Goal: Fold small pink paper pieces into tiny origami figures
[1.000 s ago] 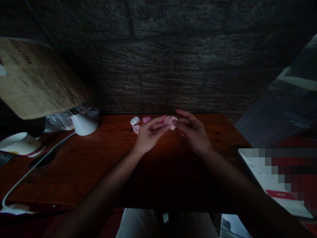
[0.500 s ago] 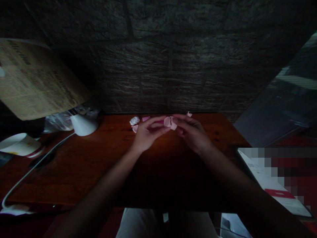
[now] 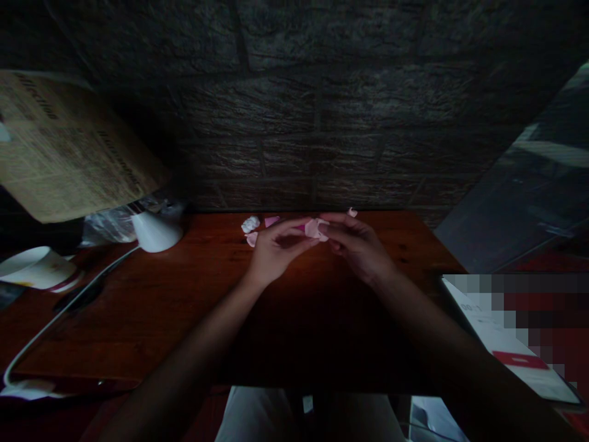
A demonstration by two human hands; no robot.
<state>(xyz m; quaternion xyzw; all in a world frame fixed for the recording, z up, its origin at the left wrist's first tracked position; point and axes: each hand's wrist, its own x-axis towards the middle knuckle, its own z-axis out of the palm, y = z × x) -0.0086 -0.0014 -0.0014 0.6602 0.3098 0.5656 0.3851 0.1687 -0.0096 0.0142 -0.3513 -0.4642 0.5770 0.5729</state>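
Note:
Above the far part of the table, both hands meet at a pale pink, petal-like piece (image 3: 312, 229) that looks like modelling clay. My left hand (image 3: 275, 248) pinches its left side between thumb and fingers. My right hand (image 3: 361, 245) grips the right side, thumb in front and index finger behind. Part of the piece is hidden by the fingers. Left of my left hand lie a lumpy white piece (image 3: 251, 224), a pale pink piece (image 3: 251, 239) and a brighter pink flat piece (image 3: 271, 221). A small pink curl (image 3: 352, 212) shows just beyond my right hand.
On the left of the wooden table (image 3: 184, 331) stand a lamp with a white base (image 3: 159, 232) and printed shade (image 3: 78, 147), and a paper cup (image 3: 39, 268). A white cable (image 3: 59, 319) runs to the front edge. A lit screen (image 3: 515, 344) is at right; a brick wall (image 3: 285, 110) rises behind.
My right index finger, raised a second ago, has come down against the pink piece. The small pink curl behind that hand now shows more clearly. My left hand keeps its pinch.

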